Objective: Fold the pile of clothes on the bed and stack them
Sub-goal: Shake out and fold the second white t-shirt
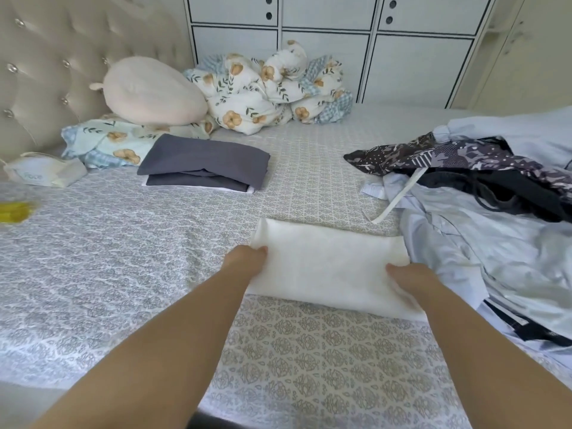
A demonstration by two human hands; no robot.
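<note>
White cloth, a folded garment [331,264], lies flat on the patterned bedsheet [309,366] between the two hands; the left hand [247,261] grips its left edge, thumb on top and fingers tucked under the fabric; the right hand [408,278] grips the right edge, thumb lying on top and the fingers hidden under the cloth, so both hands are closed on the same piece. Beyond the left hand, well apart from the grip, a folded stack of dark grey clothes [204,162] rests on the sheet with a thin white layer showing beneath it. Just beside the right hand, and spreading away to the right of it, lies the unfolded pile [483,218]: pale blue fabric, a dark patterned piece and a black garment tangled together, with a white strap trailing toward the far right corner of the held garment. Farther off past the grey stack sit a round cream cushion [151,91] on a floral pillow [102,144], and a bunched floral quilt [269,88] against the white cabinet [325,32]; the tufted headboard [52,57] rises far to the left of the grip; a pale pouch [43,173] lies below it on the sheet.
</note>
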